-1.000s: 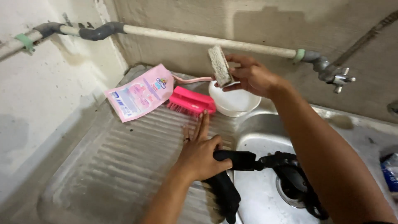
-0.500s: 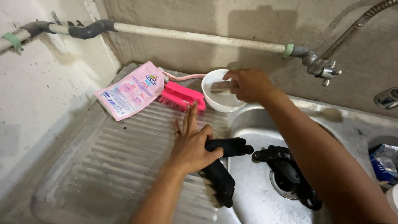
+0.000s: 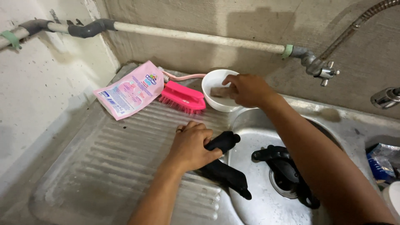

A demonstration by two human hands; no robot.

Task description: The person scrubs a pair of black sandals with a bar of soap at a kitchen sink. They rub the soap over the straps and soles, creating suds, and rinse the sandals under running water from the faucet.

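Rough concrete walls close in a steel sink with a ribbed drainboard, seen from the head camera, the only view. Along the wall behind the sink runs a pipe ending in a tap.

On the drainboard edge, just beside the basin, the left hand is clenched around a black shoe, pressing it down; the shoe's toe hangs over the basin. A second black shoe lies in the basin near the drain.

At the back of the sink stands a white bowl. The right hand reaches into it, fingers pinched on a brownish sponge held inside the bowl.

Left of the bowl, touching it, lies a pink brush, and farther left a pink sachet lies flat on the drainboard. Behind the brush a pink toothbrush shows.
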